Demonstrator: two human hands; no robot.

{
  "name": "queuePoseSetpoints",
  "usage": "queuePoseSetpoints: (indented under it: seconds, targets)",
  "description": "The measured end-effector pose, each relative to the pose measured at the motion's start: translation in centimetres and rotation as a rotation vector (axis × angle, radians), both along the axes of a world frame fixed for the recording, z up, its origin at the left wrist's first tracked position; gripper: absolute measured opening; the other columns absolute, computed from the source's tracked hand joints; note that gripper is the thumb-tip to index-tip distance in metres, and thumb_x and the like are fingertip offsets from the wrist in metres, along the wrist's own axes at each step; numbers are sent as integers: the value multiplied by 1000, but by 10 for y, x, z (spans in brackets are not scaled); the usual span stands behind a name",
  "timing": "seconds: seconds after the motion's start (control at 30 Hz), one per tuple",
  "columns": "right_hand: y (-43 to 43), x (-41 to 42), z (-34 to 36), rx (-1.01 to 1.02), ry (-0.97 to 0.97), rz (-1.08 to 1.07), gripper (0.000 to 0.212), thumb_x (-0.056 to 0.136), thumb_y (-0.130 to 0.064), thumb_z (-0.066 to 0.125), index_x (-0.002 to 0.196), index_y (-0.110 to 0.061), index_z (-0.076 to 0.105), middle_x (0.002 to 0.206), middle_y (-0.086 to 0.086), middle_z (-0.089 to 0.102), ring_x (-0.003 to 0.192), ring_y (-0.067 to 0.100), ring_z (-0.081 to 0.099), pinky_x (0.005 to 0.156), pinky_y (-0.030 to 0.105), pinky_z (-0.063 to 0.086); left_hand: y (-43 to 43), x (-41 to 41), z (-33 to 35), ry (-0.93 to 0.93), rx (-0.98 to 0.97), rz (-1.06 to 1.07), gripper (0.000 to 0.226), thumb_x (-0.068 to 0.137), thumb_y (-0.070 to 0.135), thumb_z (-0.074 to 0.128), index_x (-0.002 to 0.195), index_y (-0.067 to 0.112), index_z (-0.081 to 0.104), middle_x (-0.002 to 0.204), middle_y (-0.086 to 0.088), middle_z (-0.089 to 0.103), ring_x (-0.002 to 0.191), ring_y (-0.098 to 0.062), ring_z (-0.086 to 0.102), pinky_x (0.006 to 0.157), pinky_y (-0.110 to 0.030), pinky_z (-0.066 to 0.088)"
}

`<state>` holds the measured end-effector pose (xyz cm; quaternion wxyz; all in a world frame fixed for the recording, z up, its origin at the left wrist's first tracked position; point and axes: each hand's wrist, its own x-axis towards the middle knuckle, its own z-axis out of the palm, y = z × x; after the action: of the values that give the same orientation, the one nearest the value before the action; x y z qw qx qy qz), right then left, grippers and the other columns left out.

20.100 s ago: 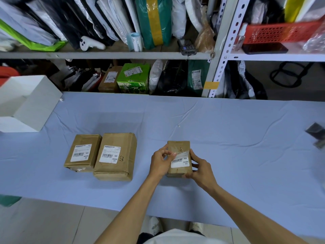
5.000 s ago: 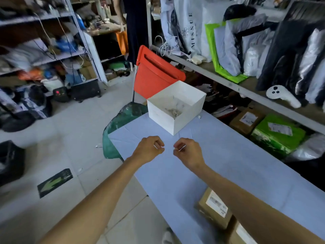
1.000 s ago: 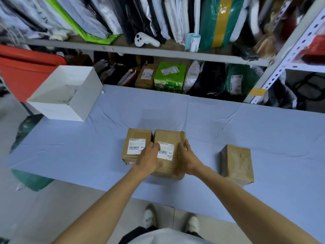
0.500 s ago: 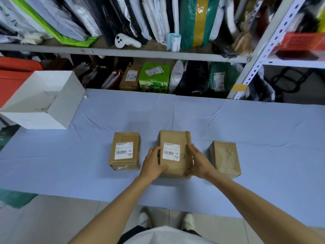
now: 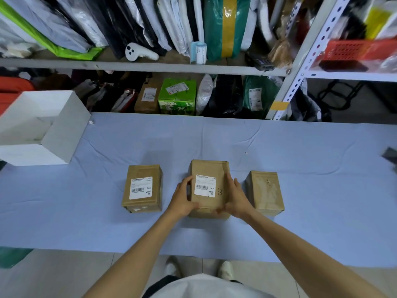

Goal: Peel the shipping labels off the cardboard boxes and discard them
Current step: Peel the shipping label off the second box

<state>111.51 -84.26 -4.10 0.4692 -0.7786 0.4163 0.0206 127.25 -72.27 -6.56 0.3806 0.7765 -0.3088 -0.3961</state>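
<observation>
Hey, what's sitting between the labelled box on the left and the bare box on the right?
The head view shows another labelled box, held between the left hand and right hand.

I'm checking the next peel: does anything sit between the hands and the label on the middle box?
Nothing visible does. The left hand and right hand hold the middle box by its sides, and its label lies bare on top between them.

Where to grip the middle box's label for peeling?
Probably the lower right corner of the shipping label, nail coming in from the right hand side. It lies flat on top of the middle box, no edge lifted, so only a corner gives purchase; the left hand steadies the box.
</observation>
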Motion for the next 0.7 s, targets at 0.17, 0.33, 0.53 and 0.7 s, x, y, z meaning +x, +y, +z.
queuePoseSetpoints:
  seconds: [0.17, 0.33, 0.53, 0.7]
  targets:
    - [-20, 0, -28, 19, -5, 72, 139, 37, -33, 90, 147, -43, 6, 144, 4, 38, 131, 26, 43, 107, 44, 42, -1, -1, 0, 26, -14, -12, 95, 60, 7, 75, 137, 38, 31, 130, -4, 44, 118, -21, 50, 94, -42, 52]
    - [-10, -4, -9, 27, -1, 62, 144, 49, -21, 87, 150, -30, -15, 138, -4, 36, 125, 14, 40, 103, 29, 39, 5, -1, -4, 60, -37, -4, 94, 64, 1, 77, 139, 34, 31, 135, -1, 44, 121, -18, 49, 95, -42, 52]
    - [-13, -3, -6, 142, -70, 56, 122, 68, 1, 81, 151, -21, -6, 136, -5, 33, 126, 13, 37, 93, 18, 35, 7, 5, -6, 78, -41, 6, 96, 58, 9, 82, 129, 51, 33, 138, 4, 45, 123, -18, 49, 98, -45, 50]
    - [-7, -7, -5, 90, -45, 78, 141, 59, -8, 88, 150, -24, -19, 143, -6, 27, 128, 10, 30, 104, 23, 31, 10, 3, -11, 93, -55, 3, 97, 64, 2, 82, 137, 42, 32, 141, 4, 44, 125, -17, 48, 100, -44, 49]
